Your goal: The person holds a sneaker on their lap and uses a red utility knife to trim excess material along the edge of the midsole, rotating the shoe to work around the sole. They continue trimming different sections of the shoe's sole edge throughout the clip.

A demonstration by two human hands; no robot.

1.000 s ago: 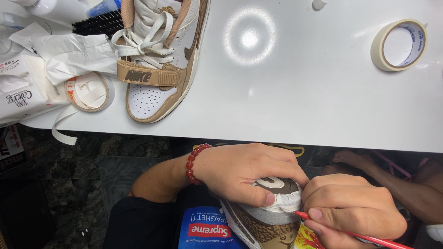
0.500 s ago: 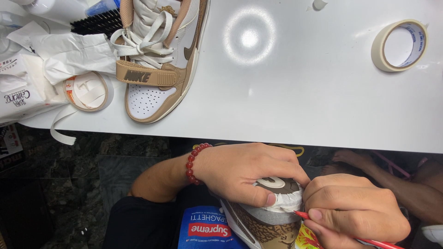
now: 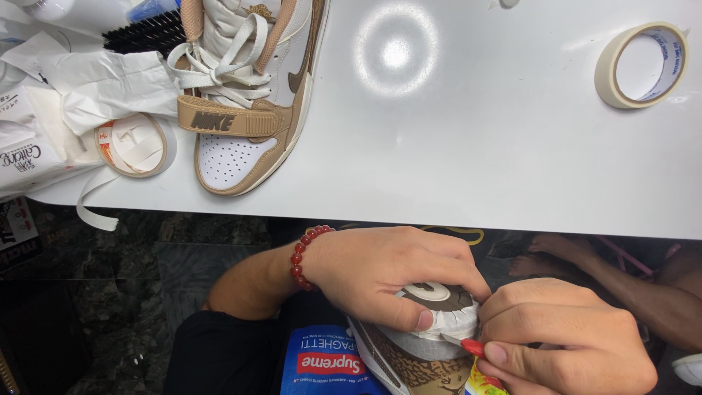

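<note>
Below the table edge, my left hand (image 3: 387, 271) with a red bead bracelet grips a sneaker (image 3: 420, 344) held in my lap. That shoe is brown with a cracked pattern, and its sole is wrapped in white masking tape. My right hand (image 3: 570, 344) pinches a thin red tool (image 3: 474, 347) whose tip touches the taped edge of the shoe. A matching tan and white high-top sneaker (image 3: 248, 95) lies on the white table (image 3: 453, 146) at the upper left.
A roll of masking tape (image 3: 643, 64) lies at the table's right. Another tape roll (image 3: 135, 144), crumpled white paper (image 3: 102, 84), a black brush (image 3: 142, 33) and a white packet (image 3: 25, 157) crowd the left. Bare feet (image 3: 556, 260) rest on the dark floor.
</note>
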